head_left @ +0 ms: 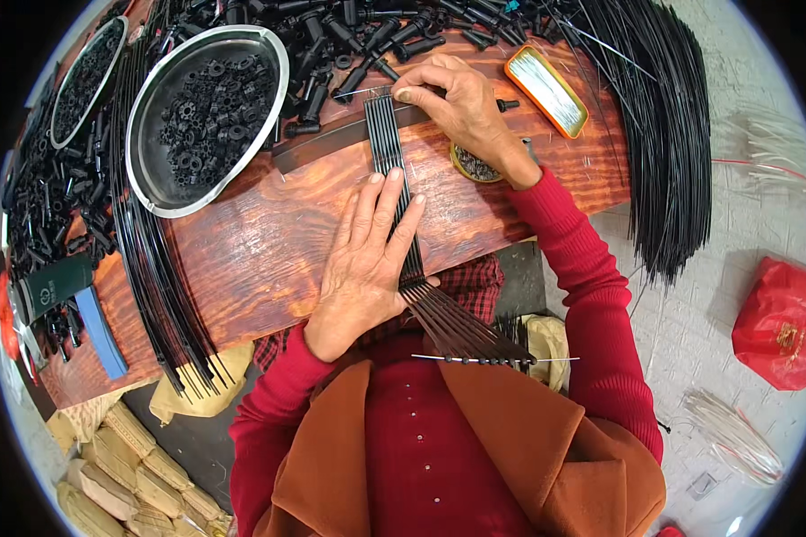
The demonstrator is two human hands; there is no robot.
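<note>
On the wooden bench [269, 233] the left hand [367, 268] lay flat with spread fingers, hiding the middle of the black ribs [387, 134], while the right hand [457, 107] pinched their far end, where a thin wire [354, 91] was hard to make out.

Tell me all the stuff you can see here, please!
Wooden bench: one, reddish brown, across the middle.
Row of thin ribs: one set, black, flat on the bench under both hands, strung on a wire near the lap.
Metal bowl: one, silver, upper left, holding small black ring parts.
Second bowl: one, silver, far left.
Loose black tube parts: many, along the top.
Long rib bundles: many, black, right and left edges.
Orange tray: one, upper right.
Small round tin: one, under the right wrist.
Red bag: one, on the floor at right.
Left hand: flat on the ribs.
Right hand: pinching at the ribs' far end.
</note>
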